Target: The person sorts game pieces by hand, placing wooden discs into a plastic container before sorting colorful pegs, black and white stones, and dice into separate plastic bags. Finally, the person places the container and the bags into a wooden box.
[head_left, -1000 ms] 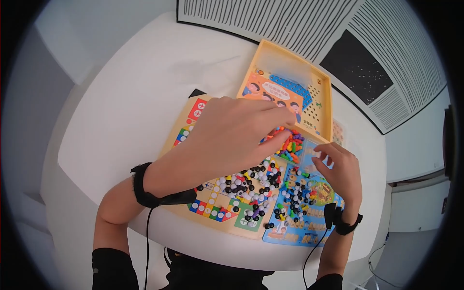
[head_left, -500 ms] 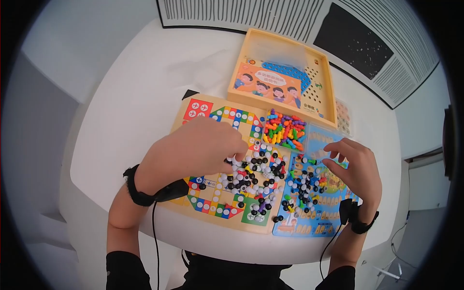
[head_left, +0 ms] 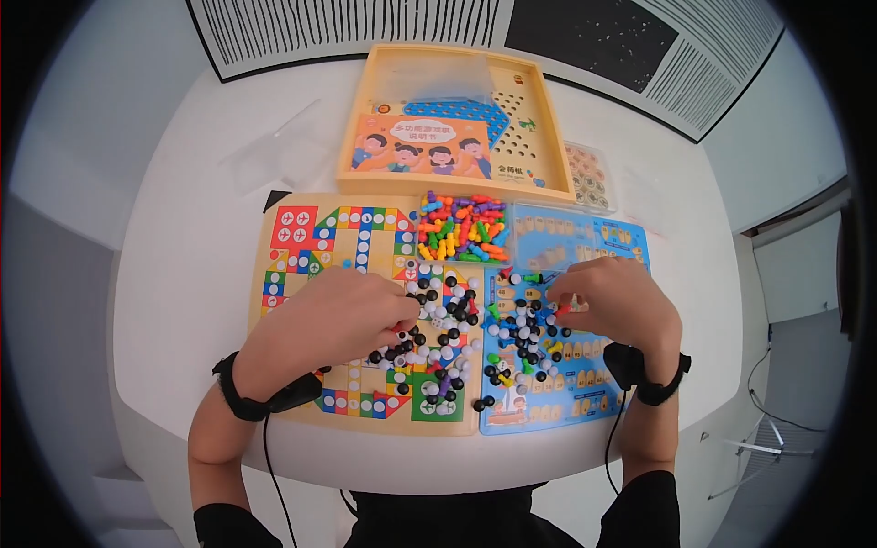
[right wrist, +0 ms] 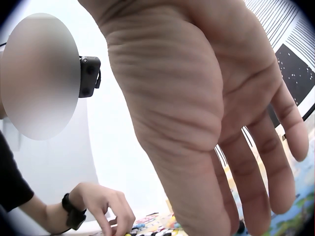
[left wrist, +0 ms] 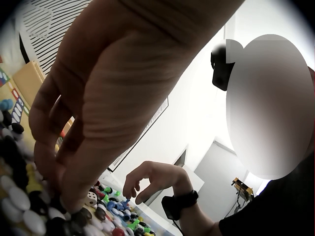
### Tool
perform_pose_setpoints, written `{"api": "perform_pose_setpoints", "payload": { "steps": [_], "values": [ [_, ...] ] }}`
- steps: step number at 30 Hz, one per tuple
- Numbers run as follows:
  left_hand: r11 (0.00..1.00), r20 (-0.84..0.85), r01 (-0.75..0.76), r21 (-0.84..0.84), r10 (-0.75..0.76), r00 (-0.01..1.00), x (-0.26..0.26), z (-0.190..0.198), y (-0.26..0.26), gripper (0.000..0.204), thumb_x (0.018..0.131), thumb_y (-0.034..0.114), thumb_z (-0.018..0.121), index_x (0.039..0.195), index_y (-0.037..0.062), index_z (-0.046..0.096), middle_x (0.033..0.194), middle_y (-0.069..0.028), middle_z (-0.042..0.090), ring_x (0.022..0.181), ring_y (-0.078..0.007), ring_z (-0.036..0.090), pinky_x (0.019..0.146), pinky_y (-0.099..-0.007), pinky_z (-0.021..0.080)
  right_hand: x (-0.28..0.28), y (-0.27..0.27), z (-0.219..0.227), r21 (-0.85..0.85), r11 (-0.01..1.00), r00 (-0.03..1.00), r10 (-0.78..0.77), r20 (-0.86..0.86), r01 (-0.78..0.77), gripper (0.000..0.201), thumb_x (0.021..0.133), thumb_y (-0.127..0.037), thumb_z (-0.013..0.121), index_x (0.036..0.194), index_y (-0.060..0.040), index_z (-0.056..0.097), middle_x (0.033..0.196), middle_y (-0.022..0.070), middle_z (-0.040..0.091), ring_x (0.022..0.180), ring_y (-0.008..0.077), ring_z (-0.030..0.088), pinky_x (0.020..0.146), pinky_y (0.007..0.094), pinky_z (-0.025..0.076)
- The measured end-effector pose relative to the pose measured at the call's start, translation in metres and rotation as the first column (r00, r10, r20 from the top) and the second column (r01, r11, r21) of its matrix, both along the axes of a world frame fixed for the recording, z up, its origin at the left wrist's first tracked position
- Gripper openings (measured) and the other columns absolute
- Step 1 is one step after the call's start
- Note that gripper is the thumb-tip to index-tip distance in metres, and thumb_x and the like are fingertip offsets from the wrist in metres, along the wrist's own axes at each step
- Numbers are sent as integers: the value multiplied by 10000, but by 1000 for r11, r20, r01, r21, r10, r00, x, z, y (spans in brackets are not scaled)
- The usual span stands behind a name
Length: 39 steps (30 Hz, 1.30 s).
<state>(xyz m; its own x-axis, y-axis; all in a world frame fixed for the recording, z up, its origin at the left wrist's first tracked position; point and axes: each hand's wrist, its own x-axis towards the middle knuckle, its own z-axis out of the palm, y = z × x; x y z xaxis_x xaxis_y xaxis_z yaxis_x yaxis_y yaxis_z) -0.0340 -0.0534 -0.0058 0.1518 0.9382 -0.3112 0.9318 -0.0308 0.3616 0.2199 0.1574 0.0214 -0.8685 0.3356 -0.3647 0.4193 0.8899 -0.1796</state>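
My left hand (head_left: 340, 315) reaches down over black and white round pieces (head_left: 445, 309) on the left game board (head_left: 315, 251). In the left wrist view, the thumb and bent fingers of this hand (left wrist: 106, 103) come down close together among pieces; nothing gripped can be made out. Over the blue board (head_left: 585, 352), my right hand (head_left: 621, 301) hovers with loosely bent fingers, a red piece (head_left: 564, 309) showing by its fingertips. The left wrist view shows its thumb and fingers apart. In the right wrist view, the fingers of the right hand (right wrist: 216, 113) extend downward, tips partly hidden.
Behind the boards stands a wooden tray (head_left: 559, 137) with an orange booklet (head_left: 425, 151) in it. A clear box of coloured pegs (head_left: 463, 228) lies across the boards' upper edges. Clear plastic (head_left: 283, 155) is at the back left, a box of round pieces (head_left: 589, 175) at the right.
In the head view, the scene has shifted left and down. My left hand has moved down from above the boards to the pieces; my right hand has come inward over the blue board's pieces.
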Motion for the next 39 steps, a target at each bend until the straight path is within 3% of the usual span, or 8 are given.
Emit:
{"api": "perform_pose_setpoints", "payload": {
  "steps": [3, 6, 18, 22, 30, 34, 36, 39],
  "values": [
    [986, 4, -4, 164, 4, 1000, -1, -2, 0, 109, 904, 214, 750, 966, 134, 711, 881, -12, 705, 812, -255, 703, 656, -384, 523, -6, -4, -17, -10, 993, 988, 112, -108, -114, 234, 813, -156, 840, 1044, -146, 805, 975, 41, 777, 866, 232, 740, 734, 352, 573],
    [948, 32, 2, 319, -13, 999, -5, -1, -1, 116, 900, 214, 754, 987, 145, 717, 876, -1, 700, 809, -240, 702, 642, -373, 520, -1, 1, -6, -112, 990, 979, 61, -194, -83, 240, 818, -130, 827, 1056, -149, 806, 967, 48, 771, 866, 248, 736, 741, 363, 573],
    [924, 4, 6, 382, -9, 1000, -8, 4, -4, 144, 894, 256, 768, 983, 155, 718, 858, 8, 687, 786, -219, 692, 625, -363, 505, -7, 1, -13, 98, 995, 991, -49, 127, 36, 211, 749, -143, 827, 956, -142, 784, 953, 29, 764, 888, 269, 730, 752, 374, 573],
    [911, 1, -5, 412, 5, 1000, -12, 6, -6, 159, 896, 274, 767, 984, 150, 720, 853, 7, 686, 776, -220, 689, 626, -366, 501, -5, 1, -12, 82, 996, 992, -41, 119, 31, 172, 751, -135, 825, 915, -117, 776, 943, 48, 758, 865, 275, 727, 752, 386, 573],
    [859, 30, 10, 512, -30, 999, -17, 2, -9, 190, 928, 300, 747, 997, 124, 731, 870, -15, 711, 803, -229, 709, 638, -380, 509, -14, 2, 11, -102, 992, 991, -82, -105, 71, 93, 812, -62, 781, 896, -42, 747, 889, 101, 726, 795, 286, 721, 743, 372, 577],
    [888, -19, 3, 459, 6, 1000, -15, 11, -10, 186, 932, 295, 746, 995, 121, 730, 872, -17, 711, 810, -233, 712, 644, -387, 515, -43, -1, 18, -75, 997, 964, -5, -267, -16, 120, 832, -68, 793, 942, -41, 752, 884, 100, 722, 797, 260, 734, 720, 360, 576],
    [910, -71, 17, 414, 14, 997, -14, 16, -9, 181, 934, 294, 745, 981, 120, 724, 872, -21, 708, 812, -235, 713, 651, -389, 522, -59, -7, 16, -90, 996, 865, -34, -500, -14, 158, 849, -87, 803, 997, -54, 757, 897, 87, 728, 820, 239, 741, 713, 362, 578],
    [903, -45, 4, 430, 17, 999, -15, 13, -11, 181, 932, 292, 746, 961, 115, 715, 877, -19, 704, 813, -234, 714, 659, -386, 529, -56, -5, 16, 31, 998, 844, -30, -536, 55, 202, 853, -113, 819, 1041, -69, 761, 922, 65, 742, 828, 224, 745, 718, 359, 579]
  ]
}}
